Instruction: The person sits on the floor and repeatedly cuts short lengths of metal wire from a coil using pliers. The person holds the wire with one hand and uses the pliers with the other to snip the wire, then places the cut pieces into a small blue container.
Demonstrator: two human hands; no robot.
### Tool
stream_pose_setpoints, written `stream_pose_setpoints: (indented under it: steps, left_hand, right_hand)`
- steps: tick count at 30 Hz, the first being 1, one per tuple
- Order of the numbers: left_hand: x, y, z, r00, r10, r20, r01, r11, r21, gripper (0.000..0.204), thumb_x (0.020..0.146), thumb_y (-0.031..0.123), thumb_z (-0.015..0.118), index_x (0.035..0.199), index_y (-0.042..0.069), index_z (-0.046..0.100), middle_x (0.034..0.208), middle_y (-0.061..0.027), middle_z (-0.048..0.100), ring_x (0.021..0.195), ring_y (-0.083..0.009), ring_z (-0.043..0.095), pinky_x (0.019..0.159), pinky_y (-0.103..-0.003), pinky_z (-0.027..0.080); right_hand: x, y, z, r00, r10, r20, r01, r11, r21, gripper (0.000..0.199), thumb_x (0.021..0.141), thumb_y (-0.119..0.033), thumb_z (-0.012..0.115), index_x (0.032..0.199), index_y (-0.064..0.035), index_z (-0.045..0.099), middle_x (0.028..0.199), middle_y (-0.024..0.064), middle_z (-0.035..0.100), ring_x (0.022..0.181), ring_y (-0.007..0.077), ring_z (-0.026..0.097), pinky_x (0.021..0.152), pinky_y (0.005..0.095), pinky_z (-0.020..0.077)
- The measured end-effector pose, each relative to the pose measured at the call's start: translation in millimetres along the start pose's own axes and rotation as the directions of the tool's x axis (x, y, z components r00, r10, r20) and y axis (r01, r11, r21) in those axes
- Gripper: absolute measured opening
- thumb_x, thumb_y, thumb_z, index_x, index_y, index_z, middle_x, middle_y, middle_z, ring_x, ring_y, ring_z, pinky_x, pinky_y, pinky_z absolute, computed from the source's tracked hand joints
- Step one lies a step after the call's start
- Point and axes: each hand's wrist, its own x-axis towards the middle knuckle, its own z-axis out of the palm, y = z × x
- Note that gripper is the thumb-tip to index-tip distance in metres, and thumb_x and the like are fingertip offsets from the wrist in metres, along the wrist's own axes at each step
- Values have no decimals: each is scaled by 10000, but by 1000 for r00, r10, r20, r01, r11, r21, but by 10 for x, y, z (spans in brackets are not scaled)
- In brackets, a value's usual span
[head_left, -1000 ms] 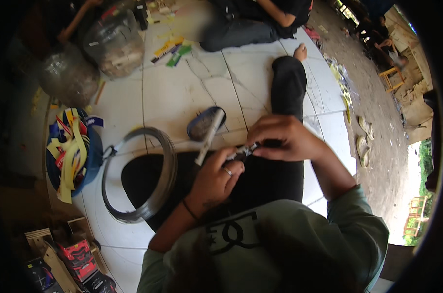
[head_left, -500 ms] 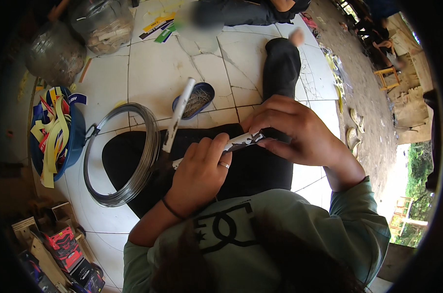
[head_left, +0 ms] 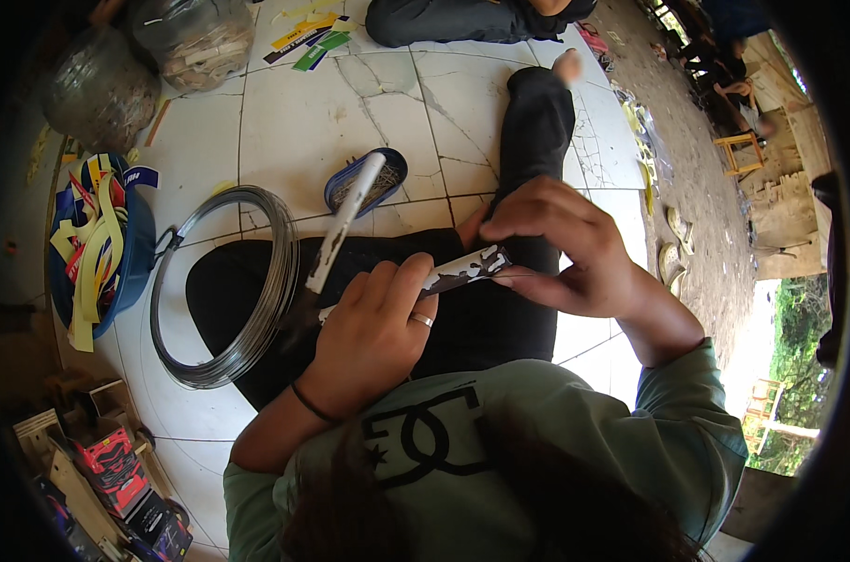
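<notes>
My left hand (head_left: 373,323), with a ring, is closed around one handle of a two-handled tool (head_left: 453,272), like long pliers. Its white paint is chipped dark. The other handle (head_left: 350,215) slants up and away, and the dark head lies low over my left leg, partly hidden. At the free end of the held handle, my right hand (head_left: 570,248) has its thumb by a thin strand of wire (head_left: 517,273), seemingly pinched; the curled fingers hide part of it. A coil of grey wire (head_left: 275,342) leans on my left leg. Beyond the tool, a blue oval dish (head_left: 395,192) holds thin metal pieces.
On the left stands a blue basin (head_left: 142,253) full of coloured strips. Large clear containers (head_left: 195,56) are at the far left, near loose strips (head_left: 303,37) on the tiles. Another person's dark-clothed leg (head_left: 434,23) is across from me. Wooden-framed boxes (head_left: 116,468) sit at lower left.
My right index finger has lifted off the handle's end, so more chipped paint shows. The left hand keeps its grip. The view has shifted slightly.
</notes>
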Motion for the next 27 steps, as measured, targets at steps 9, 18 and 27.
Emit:
stream_pose_setpoints:
  steps: [9,18,27]
  left_hand:
    - [-22,2,-22,997,-14,70,23,992,-126,339,736,92,621,1033,52,463,773,-92,507,633,-271,530,561,-364,443]
    - [-25,-47,5,998,11,60,-3,990,-138,357,723,92,626,1038,72,458,766,-71,519,658,-261,561,555,-350,464]
    - [-19,-40,1,992,-73,101,90,980,-180,291,765,115,627,1022,67,498,815,-125,579,700,-306,591,588,-361,462]
  right_hand:
    - [117,215,-69,814,-573,94,560,732,-388,245,717,-195,654,927,-84,592,927,71,554,743,188,547,591,265,445]
    - [116,291,-44,860,-494,126,509,843,-173,333,700,-225,675,935,-11,577,872,83,532,716,214,525,597,300,454]
    - [101,312,67,849,-516,114,528,823,-210,263,713,-208,667,853,-8,570,792,76,472,703,223,510,596,319,436]
